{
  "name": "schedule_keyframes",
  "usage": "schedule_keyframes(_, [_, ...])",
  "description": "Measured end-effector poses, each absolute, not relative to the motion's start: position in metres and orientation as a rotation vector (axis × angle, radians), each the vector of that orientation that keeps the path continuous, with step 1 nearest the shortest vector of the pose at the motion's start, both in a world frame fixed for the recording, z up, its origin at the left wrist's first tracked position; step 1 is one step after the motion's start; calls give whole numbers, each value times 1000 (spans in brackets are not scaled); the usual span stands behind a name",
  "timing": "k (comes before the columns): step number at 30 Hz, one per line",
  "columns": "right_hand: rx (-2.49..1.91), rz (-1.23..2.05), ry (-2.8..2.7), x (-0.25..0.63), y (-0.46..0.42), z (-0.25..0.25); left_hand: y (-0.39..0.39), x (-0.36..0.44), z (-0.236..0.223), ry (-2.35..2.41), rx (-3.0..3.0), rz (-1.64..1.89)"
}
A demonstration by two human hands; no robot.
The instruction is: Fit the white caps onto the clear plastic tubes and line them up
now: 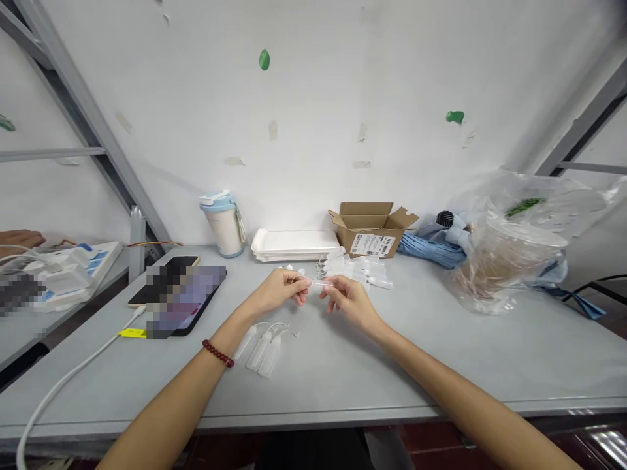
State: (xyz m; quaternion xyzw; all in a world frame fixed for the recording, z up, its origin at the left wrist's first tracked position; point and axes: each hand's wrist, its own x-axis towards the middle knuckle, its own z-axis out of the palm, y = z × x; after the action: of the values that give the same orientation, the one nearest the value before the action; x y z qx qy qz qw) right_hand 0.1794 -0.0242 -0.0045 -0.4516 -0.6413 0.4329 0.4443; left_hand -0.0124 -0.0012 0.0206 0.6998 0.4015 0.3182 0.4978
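Between my two hands is a small translucent plastic bottle (320, 283), held sideways and partly hidden by fingers. My left hand (280, 291) pinches its left end, where a thin curved piece shows at the fingertips. At the other end, the fingers of my right hand (356, 303) close on the bottle. Several similar bottles with thin bent tubes (270, 354) lie near my left forearm. Just behind my hands is a pile of more translucent bottles (375, 269). Small white pieces (294, 269) lie behind my left hand, partly covered.
White stacked trays (298, 244), an open cardboard box (373, 234) and a blue-lidded cup (224, 225) line the wall. Two phones (189, 303) and a white cable (73, 375) are left. A clear plastic bag (504, 261) and blue fabric (431, 248) sit right. Another person's hand (22, 239) shows far left.
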Motion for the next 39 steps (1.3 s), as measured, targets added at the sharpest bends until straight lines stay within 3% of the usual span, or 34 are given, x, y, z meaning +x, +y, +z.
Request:
schedule_keyframes(23, [-1235,770,-1760,178,-30,-1,0,-10,19,1002,1716,732])
schedule_keyframes(34, [-1164,888,-1706,181,-28,3,-4,-10,26,929,1729,813])
schedule_keyframes(39, [-1156,774,-1747,180,-28,3,-1,-12,25,960,1696,685])
